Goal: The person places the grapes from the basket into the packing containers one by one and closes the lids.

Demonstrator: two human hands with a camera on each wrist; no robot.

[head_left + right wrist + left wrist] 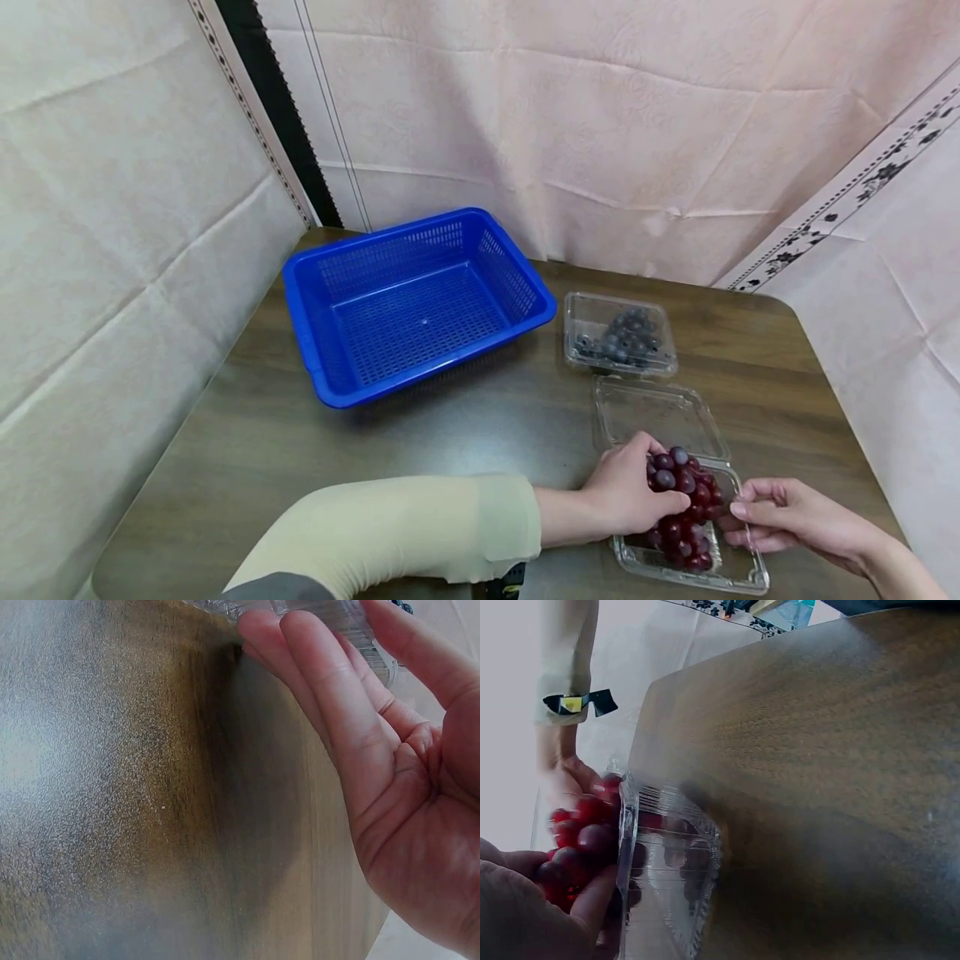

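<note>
- Head view: we take the open clamshell box [738, 567] at the near right of the table [465, 417] as our landmark; our left hand [626, 498] reaches in from the box's left and curls its fingers round the bunch of red grapes [686, 500], which sits in the box's tray, perhaps just lifted; our right hand [787, 517] is at the box's right rim, fingers lightly bent and pinching or steadying the clear plastic edge; the box's lid [660, 412] lies flat behind the tray; beyond the lid stands a closed box of blueberries [621, 337], and further off to the left the blue basket [420, 304], with nothing in it.
- Left wrist view: the red grapes [581, 840] press against the ribbed clear wall of the box [667, 877]; our left fingers [592, 900] wrap the bunch from below; the other hand [566, 780] shows on the far side of the box.
- Right wrist view: our right fingers [315, 682] are nearly straight, tips against the clear plastic rim [337, 615]; the palm holds nothing.
- We judge the step in hand to be taking the grapes out of the box; the next move calls for a steady lift clear of the rim, with the right hand keeping the tray down so it does not rise with the bunch.
</note>
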